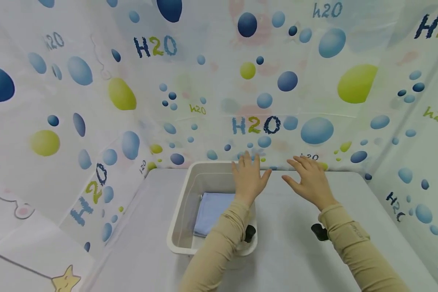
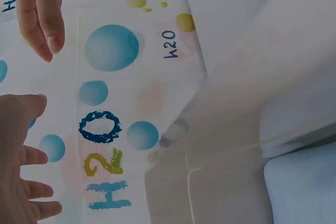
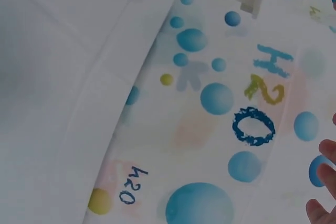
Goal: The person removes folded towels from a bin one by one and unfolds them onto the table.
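While the left hand (image 1: 249, 182) hangs over the right part of a white bin (image 1: 215, 180), the right hand (image 1: 311, 183) is raised above the table (image 1: 284, 227) beside it | grip: both hands empty, fingers spread, thumbs apart | blue cloth (image 1: 212, 211): folded, lying flat in the bin, partly hidden behind the left sleeve (image 1: 217, 243)

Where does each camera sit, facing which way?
Head: worn on the head, facing forward and down over the white tub; left hand, right hand and sleeves show.
Left wrist: worn there, facing backdrop and tub; both hands show.
Right wrist: worn there, facing backdrop and table; fingers show.
Head and left wrist share the blue cloth.
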Tool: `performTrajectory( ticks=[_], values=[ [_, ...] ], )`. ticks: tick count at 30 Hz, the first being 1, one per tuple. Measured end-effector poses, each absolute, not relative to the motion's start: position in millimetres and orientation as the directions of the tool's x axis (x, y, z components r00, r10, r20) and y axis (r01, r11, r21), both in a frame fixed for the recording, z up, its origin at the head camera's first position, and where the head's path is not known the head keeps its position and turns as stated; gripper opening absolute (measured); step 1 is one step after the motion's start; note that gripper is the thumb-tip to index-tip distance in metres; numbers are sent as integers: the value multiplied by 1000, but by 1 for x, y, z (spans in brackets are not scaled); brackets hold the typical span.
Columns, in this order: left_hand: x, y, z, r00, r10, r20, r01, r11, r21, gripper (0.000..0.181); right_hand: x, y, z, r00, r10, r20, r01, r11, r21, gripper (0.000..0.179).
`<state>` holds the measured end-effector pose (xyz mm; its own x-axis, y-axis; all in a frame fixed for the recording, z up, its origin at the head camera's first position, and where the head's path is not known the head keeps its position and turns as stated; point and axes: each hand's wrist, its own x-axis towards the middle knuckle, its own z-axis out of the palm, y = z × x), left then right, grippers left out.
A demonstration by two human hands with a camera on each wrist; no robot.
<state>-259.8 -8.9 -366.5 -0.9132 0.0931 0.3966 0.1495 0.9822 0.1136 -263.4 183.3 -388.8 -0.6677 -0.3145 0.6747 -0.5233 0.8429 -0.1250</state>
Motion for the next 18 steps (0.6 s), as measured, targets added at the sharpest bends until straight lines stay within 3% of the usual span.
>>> performTrajectory(
  ticks=[18],
  values=[
    [-264, -71, -362, -955, -53, 291, 5, 981, 194, 63, -272, 123, -376, -719, -309, 623, -559, 789, -255, 48]
  ],
)
